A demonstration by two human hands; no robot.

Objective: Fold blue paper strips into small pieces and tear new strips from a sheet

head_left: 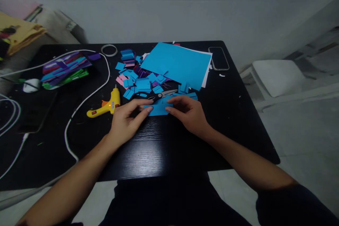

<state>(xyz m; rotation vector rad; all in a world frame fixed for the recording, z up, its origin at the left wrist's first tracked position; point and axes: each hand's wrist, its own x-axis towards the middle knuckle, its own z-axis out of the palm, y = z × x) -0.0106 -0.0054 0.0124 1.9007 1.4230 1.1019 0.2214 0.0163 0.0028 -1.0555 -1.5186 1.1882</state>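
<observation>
Paper strip (159, 110), blue, over table (190, 155), just this side of scissors (160, 95).
L hand (124, 118) & R hand (192, 114): thumbs/fingers pinching opp. ends. Est. v. light, flexible, prob. creases easily; best held by ends, min. pressure.

Black table (238, 116): smartphone (218, 59) lying near its far right corner; pale ring (110, 55) near its far edge; white cable (108, 69) looping across its left side; white seat (278, 77) beyond its right edge.
</observation>
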